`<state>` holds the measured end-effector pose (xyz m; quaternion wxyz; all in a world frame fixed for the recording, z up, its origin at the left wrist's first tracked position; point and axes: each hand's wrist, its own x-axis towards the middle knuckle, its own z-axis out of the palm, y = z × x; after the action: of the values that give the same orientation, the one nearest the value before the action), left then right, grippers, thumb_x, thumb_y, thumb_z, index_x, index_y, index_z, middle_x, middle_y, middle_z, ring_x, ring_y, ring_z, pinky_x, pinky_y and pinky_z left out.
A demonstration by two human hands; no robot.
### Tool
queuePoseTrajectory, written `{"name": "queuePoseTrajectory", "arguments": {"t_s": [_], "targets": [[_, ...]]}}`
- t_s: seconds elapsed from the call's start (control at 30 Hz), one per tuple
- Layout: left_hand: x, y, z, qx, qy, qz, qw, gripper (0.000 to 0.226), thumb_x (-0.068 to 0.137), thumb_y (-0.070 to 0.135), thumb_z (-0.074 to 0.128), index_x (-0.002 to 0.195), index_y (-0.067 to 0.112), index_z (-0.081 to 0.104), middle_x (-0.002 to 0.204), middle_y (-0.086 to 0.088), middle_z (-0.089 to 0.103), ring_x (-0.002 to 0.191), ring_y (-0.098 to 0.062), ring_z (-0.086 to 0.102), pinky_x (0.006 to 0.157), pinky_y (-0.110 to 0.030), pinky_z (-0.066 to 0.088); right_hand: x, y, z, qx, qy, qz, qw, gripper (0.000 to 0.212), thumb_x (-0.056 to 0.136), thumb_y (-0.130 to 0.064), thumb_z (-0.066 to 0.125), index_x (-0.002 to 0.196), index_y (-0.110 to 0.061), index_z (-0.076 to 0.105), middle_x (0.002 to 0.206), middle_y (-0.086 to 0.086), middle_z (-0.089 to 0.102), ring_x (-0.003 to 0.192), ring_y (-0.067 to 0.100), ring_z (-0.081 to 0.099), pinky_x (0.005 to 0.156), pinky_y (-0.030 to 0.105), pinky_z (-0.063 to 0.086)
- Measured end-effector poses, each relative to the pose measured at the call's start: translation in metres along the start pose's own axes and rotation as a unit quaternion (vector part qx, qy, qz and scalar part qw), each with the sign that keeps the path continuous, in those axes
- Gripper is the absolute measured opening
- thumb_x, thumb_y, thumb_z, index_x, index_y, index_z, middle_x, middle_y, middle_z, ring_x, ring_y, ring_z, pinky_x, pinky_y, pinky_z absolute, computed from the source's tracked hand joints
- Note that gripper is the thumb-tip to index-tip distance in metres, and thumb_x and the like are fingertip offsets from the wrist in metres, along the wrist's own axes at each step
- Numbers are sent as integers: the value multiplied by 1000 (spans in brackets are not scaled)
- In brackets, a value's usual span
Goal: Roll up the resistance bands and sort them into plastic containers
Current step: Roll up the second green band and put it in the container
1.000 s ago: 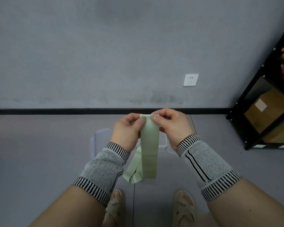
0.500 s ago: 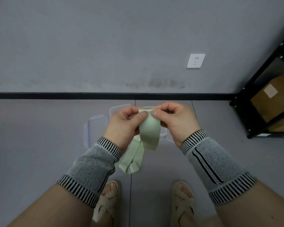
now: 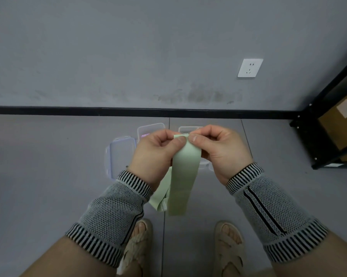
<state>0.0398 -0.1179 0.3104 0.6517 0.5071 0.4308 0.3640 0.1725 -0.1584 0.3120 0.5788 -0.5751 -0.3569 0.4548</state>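
Two hands [image 3: 154, 154] [image 3: 220, 150] pinching pale green band [image 3: 185, 172] top edge.

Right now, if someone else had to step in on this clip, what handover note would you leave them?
Left hand and right hand: both pinch the top edge of the pale green resistance band, held in the air above the floor.
Band: hangs loose below the hands, no visible roll yet.
Plastic containers: clear, on the floor beyond the hands, partly hidden; contents cannot be made out.
Done: band picked up.
Left: roll it up and place it in a container.
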Motion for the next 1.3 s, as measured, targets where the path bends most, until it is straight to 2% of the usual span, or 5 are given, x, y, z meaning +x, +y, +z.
{"name": "queuePoseTrajectory", "arguments": {"t_s": [0.47, 0.73, 1.0, 1.17, 1.3], "targets": [[6, -3, -4, 29, -4, -45, 999, 7, 82, 9, 67, 75, 11, 67, 74, -11, 68, 70, -23, 62, 74, -40, 51, 2, 6, 1, -78, -10, -28, 997, 10, 71, -16, 71, 67, -25, 72, 76, 14, 66, 75, 32, 63, 79, 50, 56], [6, 1, -3, 16, -35, -96, 995, 17, 87, 8, 59, 70, 10, 60, 72, -12, 57, 62, -20, 52, 59, -27, 43, 1, 6, 1, -73, -10, -25, 997, 22, 78, 1, 70, 67, -18, 70, 74, 18, 65, 72, 28, 60, 78, 53, 53], [10, 1, -6, 18, -13, -92, 995, 12, 86, 5, 57, 76, 6, 62, 62, -5, 59, 57, -16, 52, 57, -25, 43, -1, 4, 3, -74, -27, -28, 997, 21, 82, 3, 65, 74, -16, 70, 73, 17, 63, 71, 26, 58, 73, 49, 53], [9, 5, -7, 14, -2, -97, 995, 34, 66, 20, 64, 90, -4, 66, 78, -15, 63, 74, -25, 57, 70, -36, 43, -3, 3, 1, -103, -39, -53, 992, 29, 84, 4, 61, 76, -23, 70, 70, 9, 62, 61, 11, 56, 58, 19, 47], [8, 7, -5, 6, -5, -106, 994, 38, 62, 21, 62, 90, -4, 66, 81, -18, 60, 76, -26, 54, 68, -34, 41, -4, 4, 2, -108, -18, -80, 991, 30, 83, 5, 62, 74, -23, 70, 73, 11, 65, 66, 16, 59, 63, 31, 54]]}}
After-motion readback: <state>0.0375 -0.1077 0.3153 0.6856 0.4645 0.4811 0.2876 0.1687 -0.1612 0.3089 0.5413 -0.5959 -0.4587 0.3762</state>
